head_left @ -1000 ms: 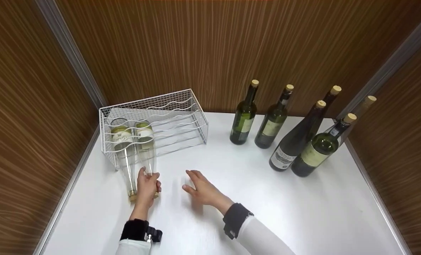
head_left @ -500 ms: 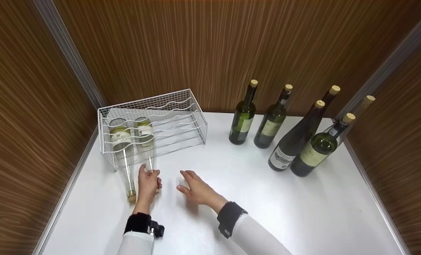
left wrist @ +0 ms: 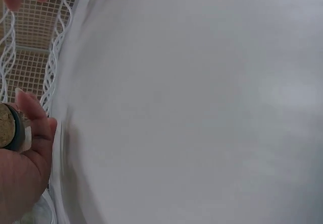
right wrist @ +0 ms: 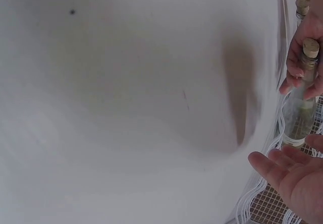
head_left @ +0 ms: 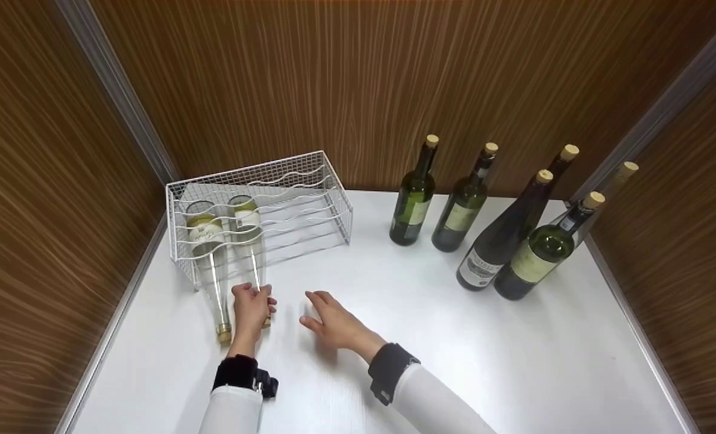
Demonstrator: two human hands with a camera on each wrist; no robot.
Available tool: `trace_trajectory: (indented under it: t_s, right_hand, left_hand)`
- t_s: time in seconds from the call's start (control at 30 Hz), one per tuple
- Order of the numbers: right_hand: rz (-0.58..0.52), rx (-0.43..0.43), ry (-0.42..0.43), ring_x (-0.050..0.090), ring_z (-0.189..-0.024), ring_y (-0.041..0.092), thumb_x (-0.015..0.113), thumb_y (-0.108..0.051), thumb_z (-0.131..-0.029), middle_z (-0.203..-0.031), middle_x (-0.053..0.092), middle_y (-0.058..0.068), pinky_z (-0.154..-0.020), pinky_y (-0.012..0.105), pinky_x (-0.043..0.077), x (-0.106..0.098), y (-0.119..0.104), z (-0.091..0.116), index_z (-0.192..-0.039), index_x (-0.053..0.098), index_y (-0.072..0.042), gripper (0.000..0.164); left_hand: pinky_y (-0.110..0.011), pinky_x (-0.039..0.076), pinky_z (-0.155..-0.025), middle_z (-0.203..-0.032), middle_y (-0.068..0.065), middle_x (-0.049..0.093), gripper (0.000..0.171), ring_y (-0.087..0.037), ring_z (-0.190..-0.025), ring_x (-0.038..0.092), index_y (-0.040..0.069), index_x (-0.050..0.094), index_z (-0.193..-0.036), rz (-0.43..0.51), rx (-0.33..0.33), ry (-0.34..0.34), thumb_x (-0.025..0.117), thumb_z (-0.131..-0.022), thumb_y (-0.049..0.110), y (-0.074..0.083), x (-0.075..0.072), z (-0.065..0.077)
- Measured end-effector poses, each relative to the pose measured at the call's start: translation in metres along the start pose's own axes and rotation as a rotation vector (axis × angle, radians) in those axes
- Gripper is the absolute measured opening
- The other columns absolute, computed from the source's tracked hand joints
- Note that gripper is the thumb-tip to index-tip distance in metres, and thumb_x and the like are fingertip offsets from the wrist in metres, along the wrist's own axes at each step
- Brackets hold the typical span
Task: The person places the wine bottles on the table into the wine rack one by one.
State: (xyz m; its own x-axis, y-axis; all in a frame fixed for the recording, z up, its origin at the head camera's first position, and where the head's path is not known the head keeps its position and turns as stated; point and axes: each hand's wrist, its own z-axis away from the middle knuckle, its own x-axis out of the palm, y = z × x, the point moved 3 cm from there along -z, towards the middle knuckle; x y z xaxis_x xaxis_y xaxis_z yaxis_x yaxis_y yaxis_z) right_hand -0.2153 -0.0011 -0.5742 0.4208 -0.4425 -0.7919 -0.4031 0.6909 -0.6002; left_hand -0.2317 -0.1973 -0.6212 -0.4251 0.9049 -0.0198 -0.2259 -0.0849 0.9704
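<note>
My left hand (head_left: 252, 310) grips the neck of a clear, corked wine bottle (head_left: 249, 247), whose labelled base lies inside the white wire rack (head_left: 298, 161). In the left wrist view, the bottle's cork (left wrist: 6, 126) shows beside the curled left fingers. Left of it, a second clear bottle (head_left: 216, 274) lies in the rack, its corked neck sticking out toward me. My right hand (head_left: 334, 323) hovers above the white table to the right of the left hand, fingers spread and holding nothing. The right wrist view shows its extended fingers (right wrist: 287, 171) near the rack.
Several corked wine bottles stand upright at the right: a green one (head_left: 413, 211), another green one (head_left: 461, 214), a dark slender one (head_left: 493, 247) and a green one (head_left: 536, 259) among them. Wood-grain panels (head_left: 364, 90) enclose the white table (head_left: 454, 361).
The held bottle has slid slightly deeper into the rack, with the left hand still at its neck. My right hand has shifted a little left.
</note>
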Motion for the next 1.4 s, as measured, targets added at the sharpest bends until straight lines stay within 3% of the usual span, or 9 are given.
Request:
trace_trajectory:
  t_s: [0.17, 0.47, 0.67, 0.87, 1.07, 1.23, 1.4]
  right_hand:
    - [0.006, -0.007, -0.005, 0.040, -0.136, 0.029, 0.047, -0.042, -0.103, -0.150, 0.037, 0.017, -0.110, 0.040, 0.035, 0.001, 0.000, -0.001, -0.152, 0.033, -0.006, 0.062]
    - [0.010, -0.014, -0.010, 0.040, -0.136, 0.029, 0.047, -0.042, -0.104, -0.150, 0.037, 0.016, -0.109, 0.041, 0.037, 0.001, -0.003, -0.001, -0.152, 0.033, -0.006, 0.062]
    - [0.017, -0.039, -0.007, 0.040, -0.135, 0.030, 0.047, -0.040, -0.104, -0.149, 0.037, 0.018, -0.110, 0.040, 0.036, 0.000, -0.008, -0.001, -0.151, 0.034, -0.004, 0.062]
    - [0.029, -0.072, 0.000, 0.042, -0.134, 0.030, 0.047, -0.039, -0.104, -0.147, 0.039, 0.019, -0.110, 0.039, 0.036, 0.001, -0.012, -0.003, -0.150, 0.035, -0.002, 0.061]
    - [0.032, -0.080, -0.001, 0.041, -0.134, 0.031, 0.047, -0.039, -0.104, -0.147, 0.039, 0.019, -0.110, 0.040, 0.036, 0.002, -0.014, -0.003, -0.151, 0.034, -0.002, 0.061]
    - [0.029, -0.079, -0.003, 0.040, -0.135, 0.032, 0.047, -0.041, -0.104, -0.148, 0.039, 0.019, -0.110, 0.041, 0.036, 0.004, -0.015, -0.003, -0.151, 0.033, -0.002, 0.062]
    - [0.026, -0.076, -0.008, 0.039, -0.136, 0.032, 0.048, -0.041, -0.103, -0.148, 0.038, 0.020, -0.110, 0.041, 0.036, 0.005, -0.015, -0.003, -0.151, 0.034, -0.002, 0.063]
  left_hand:
    - [-0.022, 0.043, -0.040, -0.081, -0.011, 0.059, 0.049, -0.012, -0.053, 0.057, -0.001, 0.030, -0.132, -0.104, -0.009, -0.007, 0.058, -0.098, 0.018, 0.001, -0.003, -0.001]
    - [-0.023, 0.046, -0.040, -0.084, -0.012, 0.061, 0.053, -0.011, -0.052, 0.058, -0.008, 0.038, -0.140, -0.179, 0.002, 0.027, 0.059, -0.098, 0.019, 0.002, -0.006, -0.003]
    - [-0.023, 0.047, -0.044, -0.087, -0.015, 0.063, 0.059, -0.013, -0.059, 0.060, -0.009, 0.031, -0.147, -0.206, -0.008, -0.013, 0.052, -0.102, 0.024, 0.002, -0.006, -0.002]
    - [-0.022, 0.049, -0.059, -0.106, -0.019, 0.057, 0.060, -0.017, -0.077, 0.060, -0.014, 0.024, -0.147, -0.164, -0.013, -0.070, 0.045, -0.104, 0.023, 0.006, -0.003, 0.001]
    - [-0.021, 0.049, -0.061, -0.108, -0.021, 0.059, 0.060, -0.017, -0.078, 0.059, -0.014, 0.012, -0.149, -0.051, -0.050, -0.126, 0.038, -0.106, 0.019, 0.010, -0.001, 0.003]
    - [-0.021, 0.047, -0.061, -0.116, -0.027, 0.058, 0.055, -0.017, -0.080, 0.057, -0.013, 0.014, -0.147, -0.050, -0.070, -0.155, 0.034, -0.107, 0.019, 0.008, -0.001, 0.001]
    - [-0.021, 0.045, -0.059, -0.114, -0.026, 0.059, 0.048, -0.016, -0.078, 0.055, -0.013, 0.024, -0.143, -0.069, -0.070, -0.158, 0.033, -0.108, 0.019, 0.008, -0.003, 0.000]
